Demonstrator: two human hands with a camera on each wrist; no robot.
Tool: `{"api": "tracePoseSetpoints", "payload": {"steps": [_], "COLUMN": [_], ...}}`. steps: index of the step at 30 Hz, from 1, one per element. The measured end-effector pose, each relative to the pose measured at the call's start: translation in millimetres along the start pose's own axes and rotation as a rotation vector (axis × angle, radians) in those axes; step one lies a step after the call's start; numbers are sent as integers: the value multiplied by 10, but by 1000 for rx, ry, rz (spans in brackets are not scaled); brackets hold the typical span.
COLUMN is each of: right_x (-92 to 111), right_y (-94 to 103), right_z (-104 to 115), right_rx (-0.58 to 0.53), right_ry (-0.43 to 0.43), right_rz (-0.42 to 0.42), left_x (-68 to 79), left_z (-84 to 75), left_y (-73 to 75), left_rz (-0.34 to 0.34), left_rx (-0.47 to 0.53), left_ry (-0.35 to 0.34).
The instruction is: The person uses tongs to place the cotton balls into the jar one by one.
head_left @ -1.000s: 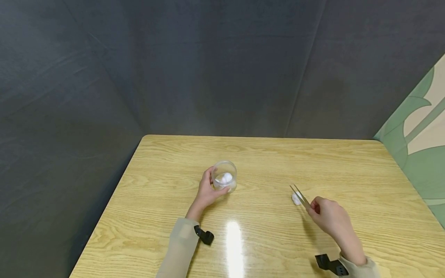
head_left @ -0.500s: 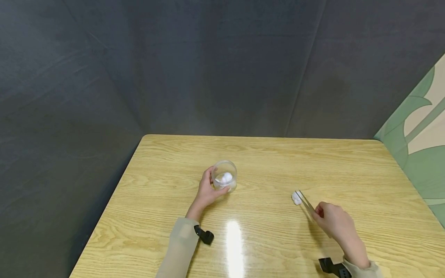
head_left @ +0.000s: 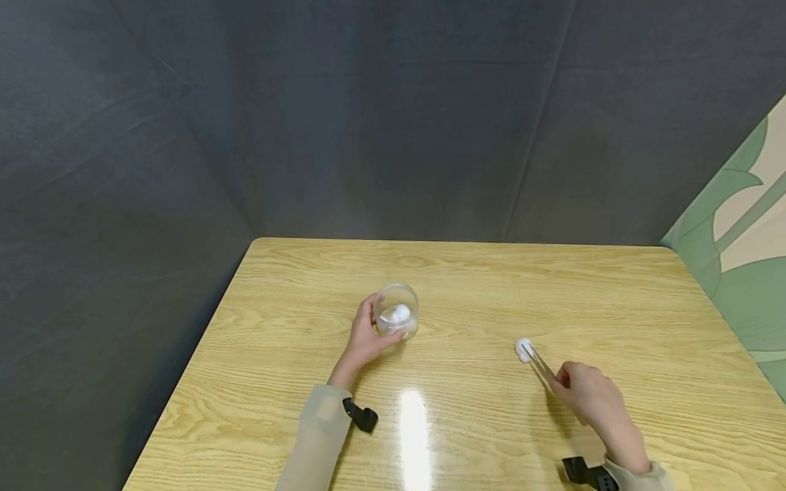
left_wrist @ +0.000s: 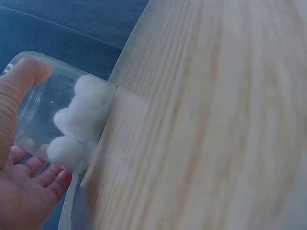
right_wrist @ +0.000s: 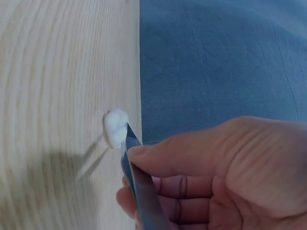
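Note:
Curled round a clear plastic jar (head_left: 396,300), my left hand (head_left: 365,339) steadies it upright on the table. Several white cotton balls (left_wrist: 86,112) lie at the jar's bottom, seen through its wall in the left wrist view. My right hand (head_left: 591,395) pinches metal tweezers (head_left: 544,370) between thumb and fingers. Their tips are at a single cotton ball (head_left: 524,348) on the table, to the right of the jar. In the right wrist view the tweezer tips stand slightly apart at the near side of that cotton ball (right_wrist: 116,127).
The wooden table (head_left: 460,273) has its far edge against a dark grey cloth (head_left: 381,123). A green and beige patterned panel (head_left: 743,273) stands beyond the right edge. Light glares on the table's front middle.
The tweezers first drew back toward the lower right, and their tips have since come closer together at the loose cotton ball. My left hand and the jar have stayed put.

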State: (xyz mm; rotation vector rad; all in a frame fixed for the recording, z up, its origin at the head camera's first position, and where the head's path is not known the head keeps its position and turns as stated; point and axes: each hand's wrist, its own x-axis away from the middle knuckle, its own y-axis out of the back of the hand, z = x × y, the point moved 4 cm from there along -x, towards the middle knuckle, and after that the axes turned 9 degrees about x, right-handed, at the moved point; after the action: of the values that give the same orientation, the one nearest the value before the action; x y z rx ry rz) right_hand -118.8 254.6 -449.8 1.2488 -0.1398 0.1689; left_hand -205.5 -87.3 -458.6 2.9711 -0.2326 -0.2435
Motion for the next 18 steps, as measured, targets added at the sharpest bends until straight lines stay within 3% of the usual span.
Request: {"api": "tracePoseSetpoints", "payload": {"steps": [10,18], "right_x": [-5,6], "right_y": [0,33], "right_z": [13,37], "right_rx": [32,22], "right_ry": [42,66], "right_rz": [-49,-98], "left_x": [-5,-101], "left_z": [18,419], "left_y": [-4,1], "left_rz": [6,-5], "left_rx": [2,-1], "left_ry": [9,21]}}
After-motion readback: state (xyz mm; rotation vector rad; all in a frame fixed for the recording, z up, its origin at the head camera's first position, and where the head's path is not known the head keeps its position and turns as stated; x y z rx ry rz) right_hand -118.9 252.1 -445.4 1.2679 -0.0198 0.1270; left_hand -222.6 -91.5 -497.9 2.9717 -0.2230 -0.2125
